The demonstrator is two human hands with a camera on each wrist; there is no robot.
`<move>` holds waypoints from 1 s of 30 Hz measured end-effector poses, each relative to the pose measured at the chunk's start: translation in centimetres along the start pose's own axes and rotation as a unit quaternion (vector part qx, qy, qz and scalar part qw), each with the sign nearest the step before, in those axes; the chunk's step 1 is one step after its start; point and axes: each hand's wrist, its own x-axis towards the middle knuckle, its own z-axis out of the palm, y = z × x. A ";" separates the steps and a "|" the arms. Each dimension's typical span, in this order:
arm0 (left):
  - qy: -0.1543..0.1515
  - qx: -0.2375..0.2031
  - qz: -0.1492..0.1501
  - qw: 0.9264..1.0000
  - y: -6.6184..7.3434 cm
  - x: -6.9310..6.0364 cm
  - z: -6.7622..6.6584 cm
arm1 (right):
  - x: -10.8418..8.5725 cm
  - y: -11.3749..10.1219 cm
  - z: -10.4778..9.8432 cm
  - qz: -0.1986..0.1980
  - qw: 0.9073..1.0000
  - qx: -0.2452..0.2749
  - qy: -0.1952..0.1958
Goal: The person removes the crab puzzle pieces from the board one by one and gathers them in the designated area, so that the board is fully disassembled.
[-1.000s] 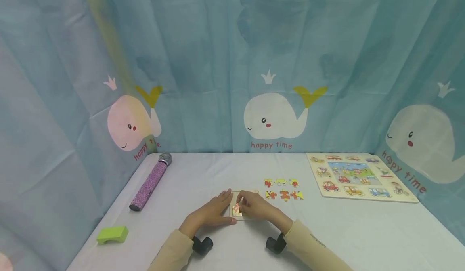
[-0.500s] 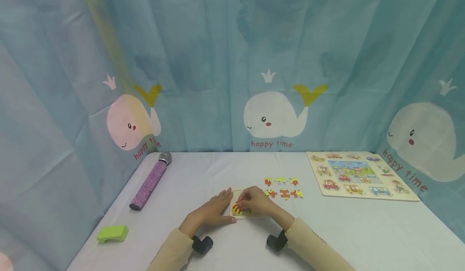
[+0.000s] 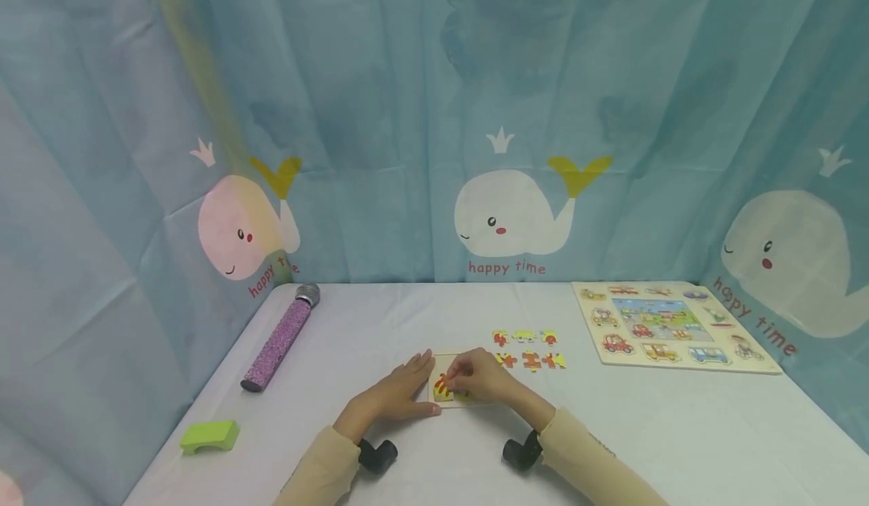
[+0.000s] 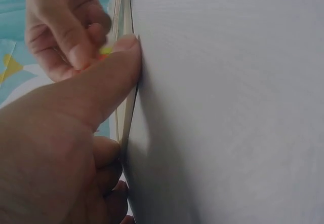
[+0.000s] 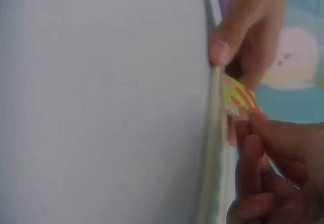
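A small wooden puzzle tray lies flat on the white table, partly covered by my hands. My left hand rests at its left side, fingers stretched along that edge and thumb at the near corner. In the tray's near left corner is a yellow puzzle piece with red stripes. My right hand pinches this piece between thumb and fingertips; the right wrist view shows the piece tilted. More yellow shows beneath the right hand, mostly hidden. Right of the tray lie several loose red and yellow puzzle pieces in two rows.
A larger wooden vehicle puzzle board lies at the back right. At the left are a purple glittery microphone and a green arched block. A whale-printed curtain hangs behind the table.
The striped piece has gone from glaring in the light to showing its red and yellow print. My right hand has shifted slightly at the piece; the left hand stays put.
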 end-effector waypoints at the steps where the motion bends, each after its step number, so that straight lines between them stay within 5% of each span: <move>1: 0.000 0.001 -0.001 1.000 0.0 0.0 0.0 | -0.1 0.0 -0.3 0.004 1.000 0.008 -0.001; 15: 0.011 0.020 -0.009 1.000 -0.1 0.0 0.0 | -2.7 2.0 -6.5 0.101 0.993 0.021 0.060; 25: 0.007 0.015 -0.011 1.000 0.0 0.1 0.1 | -4.1 4.2 -7.4 0.161 0.985 -0.003 0.065; 30: 0.006 0.016 -0.008 1.000 -0.1 0.2 0.2 | -4.5 4.7 -7.2 0.160 0.986 -0.010 0.053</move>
